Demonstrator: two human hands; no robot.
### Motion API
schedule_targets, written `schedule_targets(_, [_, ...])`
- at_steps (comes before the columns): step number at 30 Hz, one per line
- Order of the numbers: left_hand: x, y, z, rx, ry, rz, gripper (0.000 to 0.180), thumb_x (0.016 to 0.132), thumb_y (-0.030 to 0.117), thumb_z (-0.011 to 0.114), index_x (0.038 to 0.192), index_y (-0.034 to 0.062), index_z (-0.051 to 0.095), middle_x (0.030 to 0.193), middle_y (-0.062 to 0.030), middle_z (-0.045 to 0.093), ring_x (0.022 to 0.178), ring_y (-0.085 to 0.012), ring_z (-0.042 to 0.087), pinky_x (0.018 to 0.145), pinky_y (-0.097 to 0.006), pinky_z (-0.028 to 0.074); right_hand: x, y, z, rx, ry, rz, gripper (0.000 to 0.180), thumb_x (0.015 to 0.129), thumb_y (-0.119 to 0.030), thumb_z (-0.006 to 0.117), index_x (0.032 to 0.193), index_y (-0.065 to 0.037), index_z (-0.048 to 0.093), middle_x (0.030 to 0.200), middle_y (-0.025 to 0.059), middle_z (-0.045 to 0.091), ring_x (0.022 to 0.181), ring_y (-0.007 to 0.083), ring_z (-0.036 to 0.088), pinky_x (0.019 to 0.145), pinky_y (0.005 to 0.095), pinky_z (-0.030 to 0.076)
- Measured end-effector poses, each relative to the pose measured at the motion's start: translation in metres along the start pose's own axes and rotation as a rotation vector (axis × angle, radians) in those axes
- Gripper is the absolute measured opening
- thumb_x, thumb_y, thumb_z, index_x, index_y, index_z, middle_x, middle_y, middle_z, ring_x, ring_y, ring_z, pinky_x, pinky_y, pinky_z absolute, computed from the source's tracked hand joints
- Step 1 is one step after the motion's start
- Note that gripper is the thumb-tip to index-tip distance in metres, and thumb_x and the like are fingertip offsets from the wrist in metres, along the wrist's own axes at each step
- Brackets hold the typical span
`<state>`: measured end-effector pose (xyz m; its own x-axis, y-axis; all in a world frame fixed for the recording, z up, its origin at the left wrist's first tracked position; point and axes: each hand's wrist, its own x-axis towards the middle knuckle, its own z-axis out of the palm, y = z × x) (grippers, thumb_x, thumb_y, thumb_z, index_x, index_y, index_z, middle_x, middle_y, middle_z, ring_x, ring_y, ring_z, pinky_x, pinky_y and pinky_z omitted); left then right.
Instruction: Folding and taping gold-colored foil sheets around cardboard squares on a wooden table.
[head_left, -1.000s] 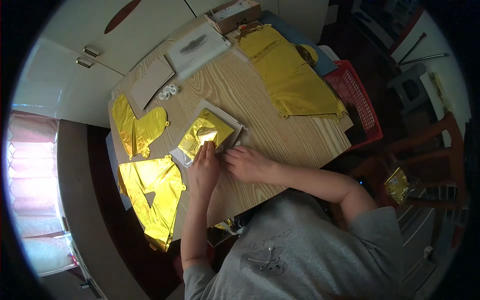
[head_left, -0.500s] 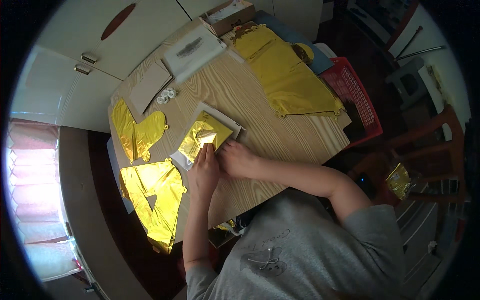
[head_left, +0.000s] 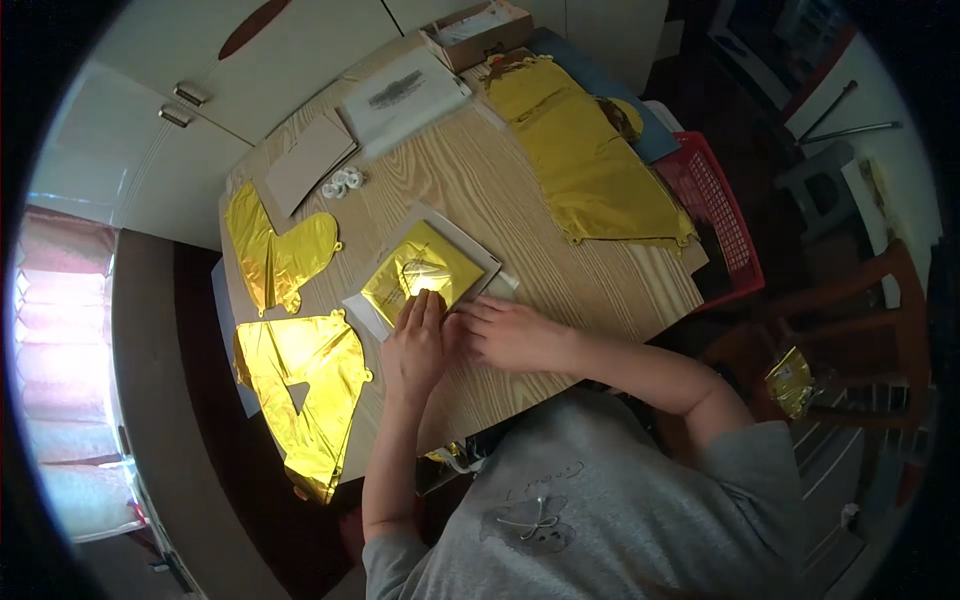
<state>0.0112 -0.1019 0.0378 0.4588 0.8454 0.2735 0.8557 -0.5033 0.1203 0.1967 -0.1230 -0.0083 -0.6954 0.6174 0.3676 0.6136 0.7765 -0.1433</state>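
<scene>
A folded gold foil balloon (head_left: 428,262) lies as a flat square on a pale cardboard sheet (head_left: 478,243) near the table's front. My left hand (head_left: 416,338) presses it at its near edge with straight fingers held together. Beside it, my right hand (head_left: 515,335) is spread flat at the near right edge of the cardboard, its fingertips close to my left hand. It grips nothing that I can see. From under the cardboard's right corner sticks a bit of clear plastic (head_left: 509,282).
Flat gold foil balloons lie at the left (head_left: 285,250), front left (head_left: 325,365) and far right (head_left: 590,150). Farther back are white ribbon rolls (head_left: 343,182), cardboard sheets (head_left: 312,160), a plastic bag (head_left: 400,100) and a box (head_left: 480,38). A red basket (head_left: 722,215) stands right.
My right hand has shifted slightly right and its fingers have straightened out. My left hand stays on the folded foil balloon. The whole view has shifted a little.
</scene>
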Motion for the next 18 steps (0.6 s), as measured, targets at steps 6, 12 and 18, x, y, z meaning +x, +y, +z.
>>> schedule_targets(6, [0.005, -0.019, -0.004, -0.074, 0.094, -0.071, 0.027, 0.087, 0.012, 0.060, 0.111, 0.0013, 0.063, 0.112, -0.0146, 0.066, 0.103, -0.0302, 0.064, 0.084, -0.039, 0.053, -0.010, 0.008, -0.039, 0.308, -0.215, 0.039, 0.035, 0.086, -0.029, 0.061, 0.112, -0.005, 0.064, 0.122, 0.0116, 0.061, 0.119, 0.0267, 0.053, 0.105, 0.0404, 0.038])
schedule_targets(12, [0.027, -0.066, 0.046, -0.004, 0.046, 0.009, 0.053, 0.090, 0.025, 0.054, 0.134, -0.0042, 0.044, 0.141, -0.0261, 0.042, 0.132, -0.0447, 0.037, 0.109, -0.049, 0.031, 0.040, 0.044, -0.038, 0.285, 0.017, 0.104, 0.035, 0.090, -0.027, 0.058, 0.116, -0.004, 0.062, 0.121, 0.0117, 0.061, 0.116, 0.0269, 0.056, 0.100, 0.0407, 0.042])
schedule_targets(18, [0.029, -0.027, 0.044, -0.001, -0.062, -0.199, 0.072, 0.088, 0.044, 0.052, 0.142, -0.0017, 0.036, 0.149, -0.0224, 0.033, 0.140, -0.0427, 0.025, 0.111, -0.059, 0.019, 0.051, 0.076, 0.007, 0.112, -0.081, 0.165, 0.055, 0.095, -0.038, 0.049, 0.138, -0.003, 0.043, 0.146, 0.0121, 0.041, 0.138, 0.0256, 0.034, 0.114, 0.0428, 0.025])
